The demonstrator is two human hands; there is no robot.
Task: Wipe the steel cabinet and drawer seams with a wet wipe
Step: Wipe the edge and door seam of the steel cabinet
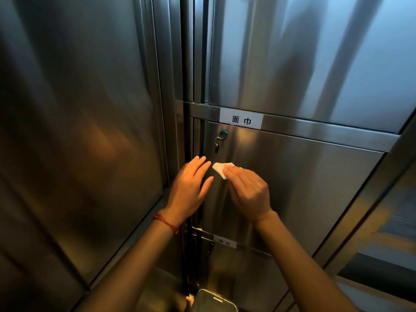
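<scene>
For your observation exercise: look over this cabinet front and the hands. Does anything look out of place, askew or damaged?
Little stands out. A key hangs left in the lock of the middle door. The white label above it sits slightly tilted. The right hand pinches the wipe; the left hand is flat beside it.

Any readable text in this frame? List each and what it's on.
"面巾": white label on the steel rail above the drawer with the key in its lock.
Lower white label on the rail beneath that drawer: two characters, too blurred to read.
Wet wipe held by the right hand: no print visible.
No other text in view.
</scene>
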